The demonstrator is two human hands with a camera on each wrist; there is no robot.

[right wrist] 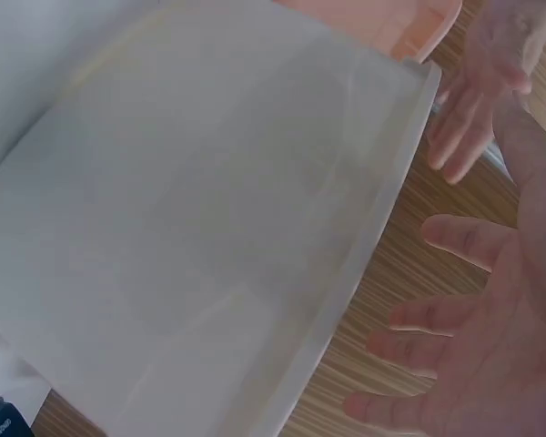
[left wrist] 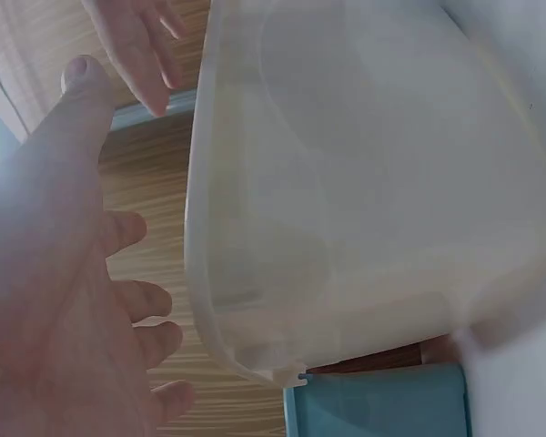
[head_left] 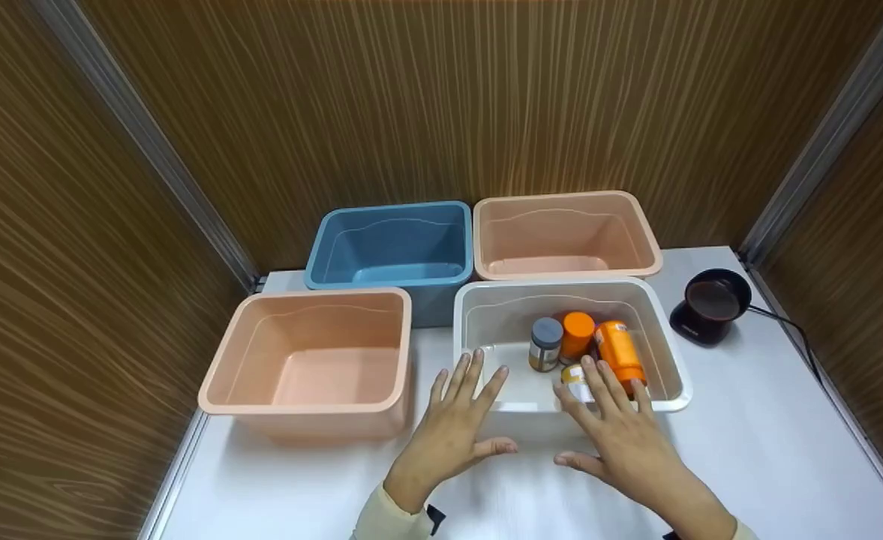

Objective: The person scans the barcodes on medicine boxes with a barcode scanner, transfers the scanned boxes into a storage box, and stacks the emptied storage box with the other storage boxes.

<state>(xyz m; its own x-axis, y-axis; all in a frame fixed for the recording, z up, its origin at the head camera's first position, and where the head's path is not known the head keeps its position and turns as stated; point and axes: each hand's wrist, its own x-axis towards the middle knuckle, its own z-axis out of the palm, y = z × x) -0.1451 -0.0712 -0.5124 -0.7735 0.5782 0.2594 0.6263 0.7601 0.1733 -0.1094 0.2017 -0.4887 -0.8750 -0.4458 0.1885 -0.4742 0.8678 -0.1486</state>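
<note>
Head view, left hand (head_left: 449, 435): grip spread, fingers straight and apart, fingertips at the front rim of the white bin (head_left: 501, 307), toward its left end.
Head view, right hand (head_left: 625, 442): grip spread in the same way, fingertips over the front rim at the bin's right half.
Head view, white bin: on the table (head_left: 771, 435), right of centre, directly before both hands, four containers grouped toward its right side.
Head view, containers: grey-capped bottle (head_left: 545, 346) upright at the left of the group; short orange bottle (head_left: 578, 334) just beside it; long orange bottle (head_left: 618, 351) at the right, tilted or lying, cannot tell which; pale jar (head_left: 576, 382) nearest the front, partly hidden by fingers.
Head view, around it: left peach bin (head_left: 336, 427), blue bin (head_left: 441, 304) and back peach bin (head_left: 561, 225); black device (head_left: 700, 322) with a cord to the right.
Left wrist view, left hand: palm showing, fingers extended, apart from the white bin's rim; right hand's fingers above, blue bin below.
Right wrist view, right hand: palm showing, fingers spread beside the white bin's rim, a gap between; left hand beyond.
</note>
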